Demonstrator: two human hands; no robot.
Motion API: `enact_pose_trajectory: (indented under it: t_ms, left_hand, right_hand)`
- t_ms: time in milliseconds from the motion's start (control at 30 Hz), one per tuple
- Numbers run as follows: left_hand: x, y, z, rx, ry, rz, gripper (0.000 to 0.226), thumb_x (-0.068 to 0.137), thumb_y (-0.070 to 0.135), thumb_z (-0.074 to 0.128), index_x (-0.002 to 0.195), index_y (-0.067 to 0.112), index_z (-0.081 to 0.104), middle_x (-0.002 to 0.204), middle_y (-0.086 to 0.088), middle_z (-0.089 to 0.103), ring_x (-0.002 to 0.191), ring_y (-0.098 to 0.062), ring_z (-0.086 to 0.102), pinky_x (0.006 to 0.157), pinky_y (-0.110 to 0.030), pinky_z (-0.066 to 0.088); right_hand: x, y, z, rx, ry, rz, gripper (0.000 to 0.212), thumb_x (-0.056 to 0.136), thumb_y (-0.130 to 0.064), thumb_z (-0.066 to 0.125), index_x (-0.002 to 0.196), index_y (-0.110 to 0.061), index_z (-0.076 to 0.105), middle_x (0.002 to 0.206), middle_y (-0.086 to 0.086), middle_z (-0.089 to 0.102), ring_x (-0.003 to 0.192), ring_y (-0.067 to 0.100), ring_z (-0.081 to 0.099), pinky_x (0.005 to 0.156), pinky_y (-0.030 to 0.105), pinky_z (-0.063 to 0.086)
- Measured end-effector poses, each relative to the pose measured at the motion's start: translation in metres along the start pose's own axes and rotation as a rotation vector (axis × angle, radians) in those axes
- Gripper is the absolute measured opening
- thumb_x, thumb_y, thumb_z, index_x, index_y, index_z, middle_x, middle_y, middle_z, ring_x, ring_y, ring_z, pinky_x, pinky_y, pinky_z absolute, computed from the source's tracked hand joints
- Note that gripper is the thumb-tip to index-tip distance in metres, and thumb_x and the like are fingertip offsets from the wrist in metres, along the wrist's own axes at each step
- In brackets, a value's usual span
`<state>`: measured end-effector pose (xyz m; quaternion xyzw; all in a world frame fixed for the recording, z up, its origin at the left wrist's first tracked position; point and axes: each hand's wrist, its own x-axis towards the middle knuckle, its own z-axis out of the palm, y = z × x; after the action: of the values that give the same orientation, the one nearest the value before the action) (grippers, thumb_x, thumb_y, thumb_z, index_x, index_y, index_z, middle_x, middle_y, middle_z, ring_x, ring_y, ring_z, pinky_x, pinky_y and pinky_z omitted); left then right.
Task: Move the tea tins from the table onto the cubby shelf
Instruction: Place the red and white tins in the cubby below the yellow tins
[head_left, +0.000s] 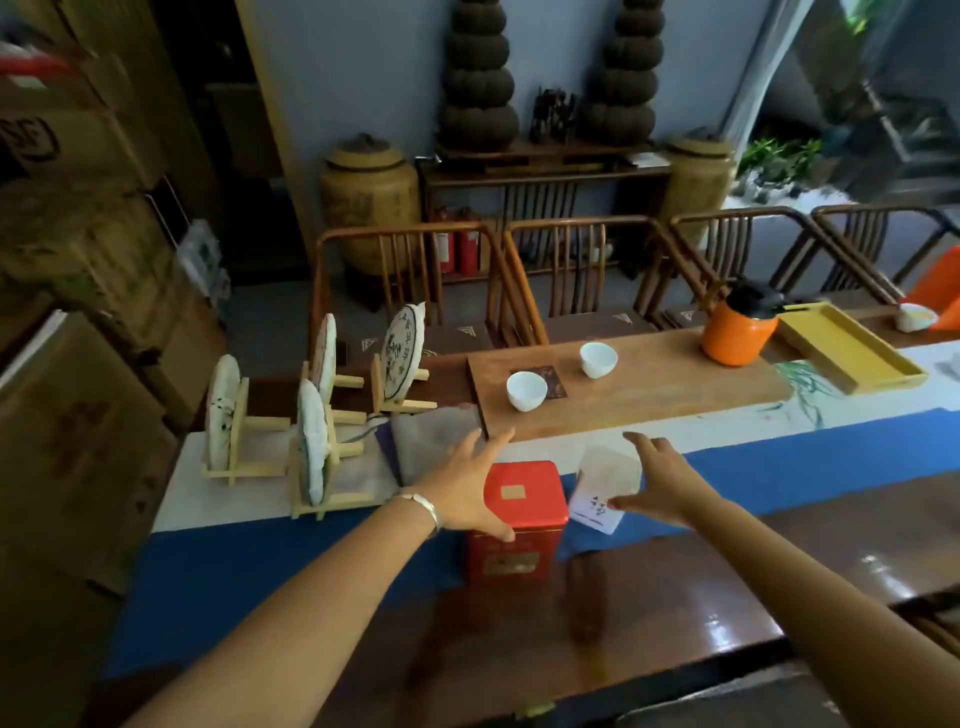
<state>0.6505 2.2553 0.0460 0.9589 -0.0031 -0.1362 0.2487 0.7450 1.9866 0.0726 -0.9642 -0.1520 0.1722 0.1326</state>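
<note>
A red square tea tin (519, 519) stands upright on the blue table runner (260, 571) near the table's front. Just right of it stands a white tea tin (605, 486) with dark print, tilted a little. My left hand (470, 480) hovers at the red tin's left top edge, fingers spread and straight, thumb near its front corner. My right hand (657, 475) reaches in beside the white tin's right side, fingers spread, thumb close to its lower face. Neither hand grips a tin. No cubby shelf is in view.
Several wrapped tea cakes on wooden stands (311, 415) sit left of the tins. Behind lie a folded grey cloth (436, 441), a wooden tea board (649, 379) with two white cups (526, 391), an orange jar (737, 332) and a yellow tray (852, 348). Wooden chairs (571, 280) line the far side.
</note>
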Motion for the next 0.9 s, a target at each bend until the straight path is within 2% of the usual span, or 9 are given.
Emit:
enact_pose_trajectory:
  t_ms: [33, 100, 167, 233, 367, 500, 733, 800, 900]
  left_hand:
    - [0.000, -0.004, 0.007, -0.025, -0.023, -0.009, 0.129, 0.047, 0.065, 0.081, 0.139, 0.057, -0.009, 0.157, 0.012, -0.004, 0.145, -0.030, 0.011, 0.109, -0.054, 0.030]
    - [0.001, -0.011, 0.018, -0.045, -0.042, -0.019, 0.121, 0.052, 0.062, 0.080, 0.138, 0.058, -0.004, 0.150, 0.019, 0.004, 0.139, -0.027, 0.023, 0.106, -0.048, 0.038]
    - [0.001, -0.013, 0.025, -0.093, -0.028, -0.023, 0.112, 0.054, 0.059, 0.080, 0.138, 0.056, 0.005, 0.137, 0.020, 0.015, 0.127, -0.020, 0.037, 0.098, -0.037, 0.045]
    - [-0.002, -0.013, 0.030, -0.143, 0.003, -0.016, 0.108, 0.054, 0.059, 0.078, 0.137, 0.055, 0.009, 0.128, 0.020, 0.018, 0.118, -0.015, 0.040, 0.092, -0.032, 0.048]
    - [-0.003, -0.017, 0.034, -0.206, 0.051, 0.001, 0.105, 0.056, 0.059, 0.077, 0.137, 0.057, 0.010, 0.121, 0.020, 0.019, 0.112, -0.011, 0.041, 0.087, -0.029, 0.051]
    - [-0.001, -0.017, 0.035, -0.208, 0.067, 0.004, 0.105, 0.057, 0.059, 0.077, 0.139, 0.056, 0.011, 0.121, 0.020, 0.020, 0.109, -0.008, 0.043, 0.081, -0.021, 0.048]
    - [-0.001, -0.017, 0.036, -0.209, 0.066, -0.014, 0.106, 0.057, 0.060, 0.077, 0.139, 0.056, 0.010, 0.123, 0.019, 0.020, 0.110, -0.008, 0.043, 0.081, -0.024, 0.052]
    - [-0.001, -0.018, 0.037, -0.214, 0.066, -0.019, 0.106, 0.057, 0.059, 0.077, 0.139, 0.056, 0.011, 0.123, 0.019, 0.020, 0.109, -0.008, 0.043, 0.079, -0.021, 0.051]
    - [0.000, -0.019, 0.038, -0.221, 0.065, -0.029, 0.105, 0.058, 0.058, 0.078, 0.138, 0.055, 0.011, 0.123, 0.020, 0.020, 0.109, -0.007, 0.043, 0.076, -0.017, 0.047]
  right_hand:
    - [0.009, 0.007, 0.006, 0.011, -0.012, -0.007, 0.110, 0.064, -0.043, 0.084, 0.149, -0.025, 0.015, 0.147, 0.015, 0.029, 0.130, 0.034, 0.038, 0.102, 0.043, 0.041]
    - [0.028, 0.019, 0.021, 0.020, -0.046, -0.024, 0.115, 0.062, -0.042, 0.085, 0.150, -0.029, 0.011, 0.149, 0.014, 0.024, 0.132, 0.035, 0.034, 0.104, 0.046, 0.041]
    - [0.046, 0.030, 0.036, 0.032, -0.089, -0.038, 0.114, 0.062, -0.038, 0.084, 0.149, -0.032, 0.011, 0.150, 0.013, 0.022, 0.131, 0.036, 0.033, 0.104, 0.047, 0.041]
    - [0.060, 0.034, 0.052, 0.063, -0.092, -0.067, 0.106, 0.067, -0.034, 0.081, 0.149, -0.032, 0.014, 0.147, 0.013, 0.024, 0.128, 0.036, 0.035, 0.101, 0.046, 0.042]
    - [0.075, 0.039, 0.072, 0.122, 0.045, -0.097, 0.080, 0.075, -0.027, 0.073, 0.140, -0.032, 0.028, 0.125, 0.010, 0.043, 0.108, 0.031, 0.046, 0.083, 0.037, 0.047]
    - [0.080, 0.050, 0.079, 0.146, 0.060, -0.135, 0.081, 0.075, -0.030, 0.075, 0.140, -0.037, 0.027, 0.116, 0.003, 0.045, 0.099, 0.026, 0.049, 0.075, 0.034, 0.044]
    - [0.080, 0.054, 0.086, 0.154, 0.079, -0.173, 0.088, 0.078, -0.031, 0.075, 0.145, -0.039, 0.018, 0.118, 0.002, 0.042, 0.106, 0.026, 0.046, 0.085, 0.041, 0.049]
    - [0.080, 0.056, 0.089, 0.171, 0.107, -0.158, 0.090, 0.076, -0.030, 0.077, 0.145, -0.034, 0.019, 0.122, 0.004, 0.042, 0.108, 0.028, 0.046, 0.087, 0.044, 0.048]
    - [0.077, 0.057, 0.096, 0.220, 0.188, -0.134, 0.080, 0.072, -0.026, 0.081, 0.135, -0.013, 0.033, 0.122, 0.011, 0.045, 0.110, 0.034, 0.048, 0.080, 0.041, 0.046]
